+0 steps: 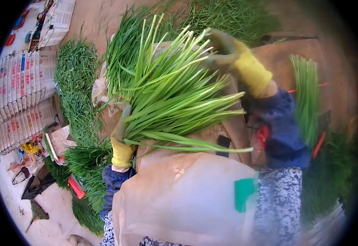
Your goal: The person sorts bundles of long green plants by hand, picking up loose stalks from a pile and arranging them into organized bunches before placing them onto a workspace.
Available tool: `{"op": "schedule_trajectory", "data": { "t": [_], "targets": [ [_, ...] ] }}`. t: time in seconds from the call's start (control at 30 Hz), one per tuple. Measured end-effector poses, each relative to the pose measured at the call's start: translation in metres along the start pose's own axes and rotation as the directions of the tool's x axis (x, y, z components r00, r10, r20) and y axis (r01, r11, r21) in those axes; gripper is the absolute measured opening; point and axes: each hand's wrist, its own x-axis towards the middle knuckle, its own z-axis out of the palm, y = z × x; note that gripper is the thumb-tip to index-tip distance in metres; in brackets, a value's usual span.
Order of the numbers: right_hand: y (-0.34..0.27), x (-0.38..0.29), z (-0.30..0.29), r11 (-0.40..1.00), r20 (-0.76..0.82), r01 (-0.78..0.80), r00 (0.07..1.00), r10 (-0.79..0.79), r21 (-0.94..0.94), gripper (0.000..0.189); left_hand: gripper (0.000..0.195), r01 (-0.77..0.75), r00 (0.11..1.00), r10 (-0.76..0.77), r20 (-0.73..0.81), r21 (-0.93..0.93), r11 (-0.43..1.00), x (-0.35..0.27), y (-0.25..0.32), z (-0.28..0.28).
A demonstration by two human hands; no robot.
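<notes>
A loose, fanned-out bunch of garlic chives (172,101) spreads across the view before me, its pale stem ends pointing up and to the right. My left hand (123,126), in a yellow glove with a grey-green coated palm, grips the leafy end of this bunch. At the upper stem ends is my right hand (223,50), gloved the same way and blurred. Its thumb and fingers are spread around the tips; whether it pinches a stalk is unclear. Below the bunch, a translucent plastic apron (185,196) with a green patch (244,195) covers my lap.
More chives (123,55) lie behind the bunch. A tied bundle (306,98) lies to the right by red ties (262,135). Leaf trimmings (77,89) are heaped left, near printed woven sacks (25,83). Further bundles (88,156) and a red-handled object (76,187) sit lower left.
</notes>
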Motion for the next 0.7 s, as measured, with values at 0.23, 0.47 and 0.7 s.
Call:
{"op": "schedule_trajectory", "data": {
  "t": [0.23, 0.47, 0.7],
  "targets": [
    [0.024, 0.018, -0.015, 0.944, -0.094, 0.001, 0.995, 0.032, 0.329, 0.017, 0.050, -0.030, 0.999, 0.036, -0.013, 0.317, 0.948, -0.006, -0.017, -0.021],
    [0.053, 0.060, -0.050, 0.991, -0.437, -0.042, 0.895, 0.093, 0.125, 0.038, 0.051, -0.042, 0.997, 0.010, 0.070, 0.476, 0.879, -0.001, -0.002, -0.016],
    [0.017, 0.042, -0.026, 0.932, -0.423, 0.307, 0.883, -0.203, 0.194, 0.048, 0.053, -0.105, 0.994, 0.095, 0.045, 0.426, 0.898, -0.004, -0.023, -0.025]
  ]
}}
